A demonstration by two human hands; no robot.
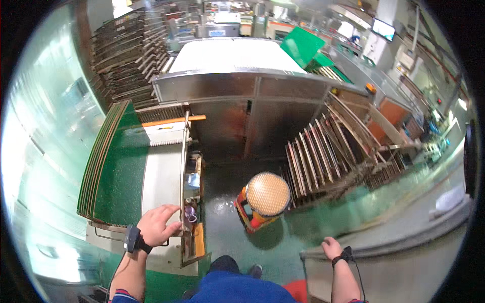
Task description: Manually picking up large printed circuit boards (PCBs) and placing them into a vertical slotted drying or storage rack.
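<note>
My left hand (157,224) rests with fingers spread on the near corner of a grey metal workbench (161,177), thumb at its raised right edge, beside a small purple item (190,213). My right hand (332,248) is closed into a loose fist on the corner of a grey metal surface (384,272) at the lower right and holds nothing. Both wrists carry black bands. A stack of green boards (118,166) lies on the left part of the bench.
A stool with a round woven seat (267,194) and an orange frame stands on the wet green floor (237,237) ahead. Racks of framed panels (328,151) lean at the right. A large steel machine (242,86) fills the middle. Shelved trays (126,55) stand at the upper left.
</note>
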